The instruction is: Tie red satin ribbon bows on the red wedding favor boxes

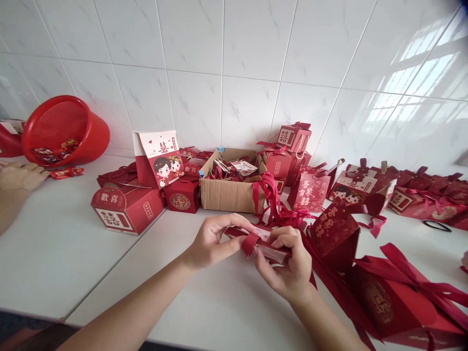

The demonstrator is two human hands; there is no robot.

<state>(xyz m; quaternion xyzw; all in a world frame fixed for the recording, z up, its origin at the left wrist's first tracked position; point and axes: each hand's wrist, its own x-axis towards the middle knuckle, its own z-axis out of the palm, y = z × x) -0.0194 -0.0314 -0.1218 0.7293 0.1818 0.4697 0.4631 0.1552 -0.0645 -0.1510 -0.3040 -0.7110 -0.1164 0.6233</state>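
My left hand (214,241) and my right hand (288,263) are both closed on a small flat red packet with a red ribbon (258,243), held just above the white table (204,302). The left fingers pinch its left end and the ribbon. The right fingers curl over its right end. A loose tangle of red ribbons (274,202) lies just behind the hands. A folded red gift box (334,231) stands to the right of them.
An open cardboard box (228,192) of ribbons and tags sits behind the hands. Red gift boxes (126,207) line the tiled wall, more (402,302) at the front right. A tipped red basin (64,129) of sweets lies far left, beside another person's hand (20,178). A black hair band (437,225) lies right.
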